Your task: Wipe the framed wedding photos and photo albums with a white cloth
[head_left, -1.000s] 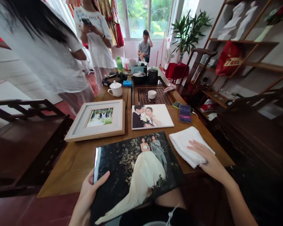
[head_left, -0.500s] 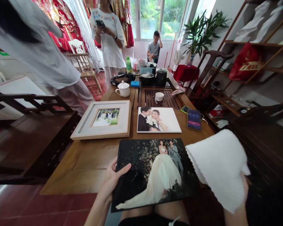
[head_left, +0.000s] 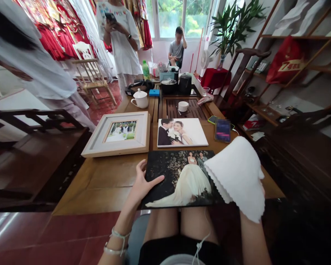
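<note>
My left hand (head_left: 143,183) grips the left edge of a dark wedding photo panel (head_left: 179,176), thumb on top, holding it tilted over my lap at the wooden table's (head_left: 105,184) near edge. My right hand is hidden behind a white cloth (head_left: 238,175) that it holds up over the panel's right side. Beyond lie a white-framed photo (head_left: 118,133), a white wedding print (head_left: 181,132) and a phone (head_left: 223,130).
A tea tray (head_left: 182,106) with a cup, a white teapot (head_left: 140,98) and kettles sits farther back. Dark wooden chairs flank the table. Shelves stand at right. One person passes at left, another stands with a phone, a third sits by the window.
My right hand lifted the white cloth off the table and brought it over the panel's right side. My left hand drew the panel flatter and closer to the table edge.
</note>
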Tool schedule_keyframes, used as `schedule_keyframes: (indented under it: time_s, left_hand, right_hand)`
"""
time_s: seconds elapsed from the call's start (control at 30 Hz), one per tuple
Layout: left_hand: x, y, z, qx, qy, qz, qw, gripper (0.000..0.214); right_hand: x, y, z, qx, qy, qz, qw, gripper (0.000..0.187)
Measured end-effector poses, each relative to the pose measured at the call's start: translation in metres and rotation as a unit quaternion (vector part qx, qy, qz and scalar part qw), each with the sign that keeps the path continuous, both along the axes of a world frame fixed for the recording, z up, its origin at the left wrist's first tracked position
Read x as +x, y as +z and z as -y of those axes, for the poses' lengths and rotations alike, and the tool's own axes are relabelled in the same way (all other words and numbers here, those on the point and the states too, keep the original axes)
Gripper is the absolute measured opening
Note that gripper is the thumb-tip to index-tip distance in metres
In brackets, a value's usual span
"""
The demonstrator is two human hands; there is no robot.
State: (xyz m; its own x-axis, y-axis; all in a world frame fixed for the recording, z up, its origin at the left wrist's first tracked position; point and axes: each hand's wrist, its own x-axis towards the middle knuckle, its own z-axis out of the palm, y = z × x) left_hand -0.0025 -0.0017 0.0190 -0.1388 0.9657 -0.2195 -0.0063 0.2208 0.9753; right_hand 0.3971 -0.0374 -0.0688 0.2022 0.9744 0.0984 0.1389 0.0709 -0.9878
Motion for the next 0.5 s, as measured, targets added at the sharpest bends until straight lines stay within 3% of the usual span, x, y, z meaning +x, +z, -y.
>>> schedule_keyframes:
  time_s: [0.17, 0.3, 0.5]
  left_hand:
    - [0.002, -0.011, -0.004, 0.072, -0.045, -0.018, 0.996, 0.092]
    - [0.002, -0.02, -0.006, 0.123, -0.043, -0.042, 0.991, 0.086]
    - [0.001, -0.024, -0.006, 0.144, -0.044, -0.031, 0.988, 0.08]
  right_hand:
    - [-0.012, 0.016, -0.014, 0.034, -0.068, -0.117, 0.99, 0.058]
    - [-0.028, 0.038, -0.017, 0.058, -0.06, -0.191, 0.978, 0.05]
    - [-0.038, 0.053, -0.016, 0.063, -0.044, -0.168, 0.983, 0.051]
